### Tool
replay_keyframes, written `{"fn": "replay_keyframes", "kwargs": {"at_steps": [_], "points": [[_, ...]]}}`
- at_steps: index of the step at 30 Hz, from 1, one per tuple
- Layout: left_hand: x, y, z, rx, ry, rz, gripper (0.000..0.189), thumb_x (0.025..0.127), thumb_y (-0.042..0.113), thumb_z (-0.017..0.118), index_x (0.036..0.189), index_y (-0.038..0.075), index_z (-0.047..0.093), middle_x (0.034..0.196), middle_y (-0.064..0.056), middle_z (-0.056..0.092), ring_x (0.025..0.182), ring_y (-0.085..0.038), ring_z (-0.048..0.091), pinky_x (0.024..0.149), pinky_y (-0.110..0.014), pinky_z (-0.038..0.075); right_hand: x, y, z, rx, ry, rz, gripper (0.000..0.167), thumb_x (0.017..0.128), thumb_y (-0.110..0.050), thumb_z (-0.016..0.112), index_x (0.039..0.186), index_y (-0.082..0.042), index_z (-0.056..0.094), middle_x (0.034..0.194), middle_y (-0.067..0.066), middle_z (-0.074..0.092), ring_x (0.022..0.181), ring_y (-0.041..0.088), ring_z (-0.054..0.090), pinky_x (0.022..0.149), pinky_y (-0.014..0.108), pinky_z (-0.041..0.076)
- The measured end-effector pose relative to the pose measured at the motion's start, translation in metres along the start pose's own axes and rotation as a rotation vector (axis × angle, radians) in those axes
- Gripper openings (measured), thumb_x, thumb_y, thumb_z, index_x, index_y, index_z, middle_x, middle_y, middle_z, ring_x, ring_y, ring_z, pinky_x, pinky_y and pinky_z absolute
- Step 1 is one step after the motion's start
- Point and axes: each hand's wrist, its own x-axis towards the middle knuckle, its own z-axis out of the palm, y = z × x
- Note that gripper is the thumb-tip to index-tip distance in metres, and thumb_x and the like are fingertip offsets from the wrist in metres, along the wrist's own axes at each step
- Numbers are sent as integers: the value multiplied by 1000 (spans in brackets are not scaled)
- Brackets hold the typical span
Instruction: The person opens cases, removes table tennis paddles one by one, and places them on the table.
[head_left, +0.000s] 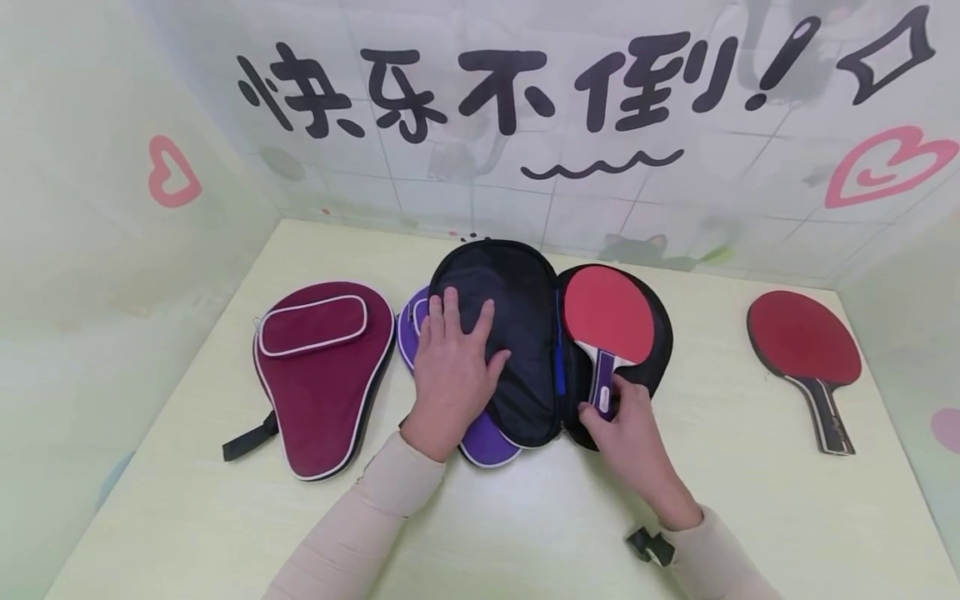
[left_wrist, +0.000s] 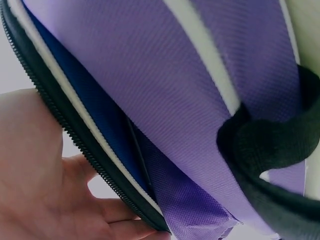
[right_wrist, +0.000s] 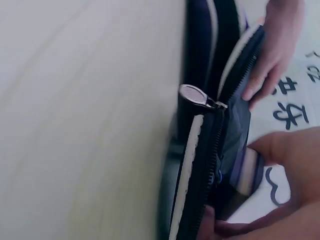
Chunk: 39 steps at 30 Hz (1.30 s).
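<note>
An unzipped paddle case [head_left: 517,392] lies spread like a book, its black inside facing up. On its right half rests a table tennis paddle [head_left: 607,312] with red rubber and a purple handle. My right hand [head_left: 630,433] pinches that handle, thumb on one side and fingers on the other. Fingers spread, my left hand [head_left: 453,367] rests on the case's left flap. Partly hidden beneath this flap is a purple paddle case [head_left: 491,442] with white piping. The left wrist view shows the flap's zipper edge [left_wrist: 82,145] beside the purple fabric; a zipper pull [right_wrist: 194,95] shows in the right wrist view.
A maroon paddle case [head_left: 322,392] with a small front pocket and a black strap [head_left: 251,437] lies at the left of the table [head_left: 525,533]. A second red paddle [head_left: 806,342] with a dark handle lies at the right. A printed backdrop [head_left: 480,192] rises behind.
</note>
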Motion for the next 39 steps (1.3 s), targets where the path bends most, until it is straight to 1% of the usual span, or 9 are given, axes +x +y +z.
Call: {"fn": "replay_keyframes", "kwargs": {"at_steps": [1, 4, 6, 10, 14, 22, 26, 32, 39], "points": [[0, 0, 0, 1, -2, -1, 67, 96, 53, 64, 154, 25, 46, 162, -28, 33, 151, -46, 34, 121, -50, 36, 0, 0, -3, 26, 4, 22, 31, 94, -14, 64, 118, 4, 61, 94, 15, 62, 76, 19, 58, 62, 23, 46], [1, 2, -1, 7, -8, -2, 68, 96, 54, 63, 154, 25, 46, 162, -28, 33, 150, -46, 35, 121, -50, 37, -4, -1, -13, 40, 16, 149, 61, 97, -19, 55, 152, 3, 39, 131, 20, 55, 101, 26, 54, 80, 26, 45], [2, 2, -1, 12, -12, -3, 68, 96, 55, 62, 155, 25, 45, 161, -29, 33, 150, -46, 35, 121, -50, 36, -5, 0, -18, 53, 29, 183, 65, 98, -18, 50, 157, 1, 31, 138, 19, 53, 103, 27, 52, 82, 27, 44], [1, 1, -2, 17, -33, -11, 69, 96, 56, 62, 155, 25, 44, 162, -29, 32, 151, -46, 34, 122, -50, 35, -7, 7, -22, 57, 77, 175, 63, 99, -17, 47, 158, -1, 32, 126, 17, 51, 88, 23, 49, 71, 25, 41], [0, 0, -2, 14, -42, -14, 69, 96, 55, 63, 155, 25, 44, 162, -29, 31, 151, -46, 33, 122, -50, 35, -9, 16, -21, 42, 185, 96, 55, 101, -18, 56, 151, 0, 43, 109, 16, 53, 75, 17, 45, 62, 22, 39], [2, 1, -2, 11, -31, -14, 69, 95, 55, 64, 154, 24, 46, 161, -29, 32, 150, -47, 35, 122, -49, 37, -12, 22, -40, -3, 377, -104, 47, 99, -10, 64, 144, 2, 53, 112, 20, 62, 79, 7, 45, 64, 10, 37], [3, 2, -3, 9, -34, -16, 69, 95, 55, 64, 154, 25, 46, 161, -29, 32, 150, -47, 35, 121, -50, 37, -12, 27, -65, -26, 452, -113, 47, 98, -9, 64, 143, 1, 54, 104, 17, 61, 74, -2, 43, 62, 9, 37], [4, 3, -3, 3, -40, -14, 70, 95, 55, 64, 155, 25, 45, 161, -30, 31, 150, -47, 34, 122, -50, 36, -9, 47, -116, -135, 531, 5, 49, 100, -15, 60, 146, 1, 52, 112, 19, 60, 79, -2, 38, 69, 17, 33], [3, 2, -2, 7, -23, -21, 69, 94, 55, 65, 154, 24, 47, 160, -30, 34, 149, -47, 36, 121, -51, 37, -3, 89, -174, -208, 467, 206, 55, 102, -27, 54, 151, -1, 47, 131, 27, 60, 81, -3, 38, 69, 17, 33]]}}
